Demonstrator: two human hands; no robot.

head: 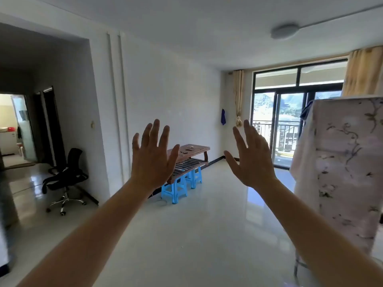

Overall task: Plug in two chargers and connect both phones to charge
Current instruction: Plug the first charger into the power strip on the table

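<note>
I hold both hands up in front of me with fingers spread, backs toward the camera. My left hand (152, 156) and my right hand (249, 158) hold nothing. Far behind them, against the white wall, a brown wooden bench table (198, 150) rests on blue plastic stools (175, 188). Small dark and pale items (189, 149) lie on its top; they are too small to tell apart as phones or chargers. My left hand hides the table's left end.
A black office chair (66, 177) stands at the left near a dark doorway. A floral fabric wardrobe (348, 168) rises at the right. Glass balcony doors (290, 125) with curtains are at the back. A glossy white tile floor (207, 224) stretches between me and the table.
</note>
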